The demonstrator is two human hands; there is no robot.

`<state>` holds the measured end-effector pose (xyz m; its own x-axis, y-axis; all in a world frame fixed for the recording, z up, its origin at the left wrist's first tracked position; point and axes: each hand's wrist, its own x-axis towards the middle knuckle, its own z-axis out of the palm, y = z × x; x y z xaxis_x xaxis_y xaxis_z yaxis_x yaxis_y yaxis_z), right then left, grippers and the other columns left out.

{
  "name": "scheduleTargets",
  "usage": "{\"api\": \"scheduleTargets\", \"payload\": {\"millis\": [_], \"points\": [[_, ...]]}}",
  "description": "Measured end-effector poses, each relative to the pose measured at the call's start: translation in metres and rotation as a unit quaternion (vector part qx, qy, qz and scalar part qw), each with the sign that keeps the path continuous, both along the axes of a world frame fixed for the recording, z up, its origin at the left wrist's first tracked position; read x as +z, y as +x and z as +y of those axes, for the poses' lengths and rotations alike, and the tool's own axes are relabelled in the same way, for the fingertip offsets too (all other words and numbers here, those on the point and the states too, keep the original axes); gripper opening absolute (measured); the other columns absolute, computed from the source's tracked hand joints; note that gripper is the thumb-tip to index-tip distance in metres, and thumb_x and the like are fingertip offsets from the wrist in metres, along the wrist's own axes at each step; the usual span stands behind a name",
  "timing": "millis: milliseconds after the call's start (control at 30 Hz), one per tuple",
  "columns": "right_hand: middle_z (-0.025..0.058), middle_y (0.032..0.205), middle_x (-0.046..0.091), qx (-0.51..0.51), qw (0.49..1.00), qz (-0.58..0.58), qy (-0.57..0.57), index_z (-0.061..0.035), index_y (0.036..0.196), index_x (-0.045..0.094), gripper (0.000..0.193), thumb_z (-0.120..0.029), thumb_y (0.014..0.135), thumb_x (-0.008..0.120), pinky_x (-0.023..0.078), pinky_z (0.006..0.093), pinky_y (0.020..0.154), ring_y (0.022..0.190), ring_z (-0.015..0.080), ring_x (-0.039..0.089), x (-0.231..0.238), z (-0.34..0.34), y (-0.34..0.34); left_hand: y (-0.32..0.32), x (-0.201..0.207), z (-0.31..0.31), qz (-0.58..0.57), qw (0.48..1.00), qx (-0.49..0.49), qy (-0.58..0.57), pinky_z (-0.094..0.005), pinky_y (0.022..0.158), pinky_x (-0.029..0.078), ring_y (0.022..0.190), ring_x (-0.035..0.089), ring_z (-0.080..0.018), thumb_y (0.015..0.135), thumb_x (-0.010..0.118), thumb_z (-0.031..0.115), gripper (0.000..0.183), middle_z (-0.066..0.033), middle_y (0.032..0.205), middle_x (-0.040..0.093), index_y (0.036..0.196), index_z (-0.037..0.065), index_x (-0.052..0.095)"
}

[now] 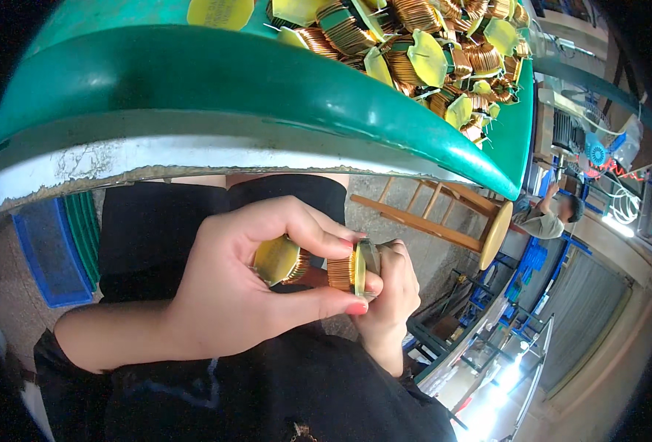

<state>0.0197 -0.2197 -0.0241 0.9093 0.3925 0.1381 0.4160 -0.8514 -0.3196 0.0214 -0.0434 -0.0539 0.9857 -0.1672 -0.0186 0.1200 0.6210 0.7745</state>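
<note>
Above my lap, my left hand (219, 295) is curled around two copper-wound coils. One coil, with a yellow plate (276, 259) on its end, rests within the palm. The other coil (340, 272) is pinched between thumb and fingertips, its windings facing the palm and its pale yellow plate (360, 269) facing right. My right hand (396, 295) is closed against that plate side, with a thumb or fingertip on the plate's edge. A greyish, see-through piece (372, 259) shows between the plate and the right fingers; I cannot tell what it is.
A green tray (193, 77) at the table's edge holds many similar coils (414, 59) with yellow plates. A wooden stool (497, 234) stands beyond my right hand. Blue and green crates (51, 254) are at left. Another person (545, 223) is far right, near shelves and a fan (596, 152).
</note>
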Motion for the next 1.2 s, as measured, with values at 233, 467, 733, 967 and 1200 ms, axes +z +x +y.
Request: {"api": "scheduleTargets", "payload": {"millis": [233, 467, 733, 967, 1200], "points": [[0.0126, 0.074, 0.050, -0.043, 0.992, 0.034, 0.110, 0.0014, 0.085, 0.052, 0.038, -0.035, 0.092, 0.046, 0.041, 0.0350, 0.057, 0.059, 0.0256, 0.044, -0.003, -0.003, -0.003, 0.002, 0.007, 0.004, -0.002, 1.000, -0.016, 0.000, -0.0299, 0.079, 0.051, 0.091, 0.062, -0.0219, 0.058, 0.079, -0.009, 0.043, -0.0149, 0.100, 0.061, 0.090, 0.003, 0.053], [0.0132, 0.077, 0.051, 0.002, 0.991, 0.028, 0.129, 0.0016, 0.085, 0.052, 0.037, -0.034, 0.093, 0.045, 0.041, 0.0342, 0.058, 0.060, 0.0251, 0.044, 0.000, -0.004, 0.000, 0.004, 0.014, 0.005, -0.016, 1.000, -0.021, 0.006, -0.0293, 0.077, 0.052, 0.092, 0.062, -0.0224, 0.058, 0.079, -0.009, 0.043, -0.0165, 0.103, 0.060, 0.090, 0.003, 0.052], [0.0126, 0.074, 0.050, 0.000, 0.997, -0.001, 0.082, 0.0013, 0.085, 0.052, 0.038, -0.035, 0.093, 0.045, 0.041, 0.0342, 0.058, 0.059, 0.0247, 0.043, 0.000, 0.003, -0.001, 0.000, 0.014, 0.006, 0.000, 1.000, -0.022, -0.001, -0.0305, 0.078, 0.052, 0.093, 0.061, -0.0230, 0.058, 0.079, -0.009, 0.043, -0.0163, 0.102, 0.060, 0.090, 0.003, 0.052], [0.0121, 0.073, 0.051, -0.014, 0.999, 0.005, 0.041, 0.0017, 0.085, 0.053, 0.041, -0.038, 0.092, 0.045, 0.042, 0.0338, 0.058, 0.058, 0.0241, 0.044, 0.001, 0.005, -0.005, -0.001, 0.012, 0.008, -0.003, 1.000, -0.026, 0.016, -0.0317, 0.080, 0.051, 0.094, 0.061, -0.0238, 0.058, 0.079, -0.010, 0.044, -0.0152, 0.101, 0.060, 0.089, 0.003, 0.052], [0.0135, 0.077, 0.053, -0.051, 0.969, 0.076, 0.228, 0.0025, 0.087, 0.053, 0.045, -0.041, 0.093, 0.043, 0.043, 0.0346, 0.063, 0.064, 0.0253, 0.048, 0.002, -0.006, -0.009, -0.001, 0.016, 0.012, -0.008, 0.999, -0.031, 0.026, -0.0325, 0.081, 0.051, 0.095, 0.061, -0.0248, 0.057, 0.079, -0.009, 0.045, -0.0140, 0.101, 0.059, 0.090, 0.004, 0.051]]}}
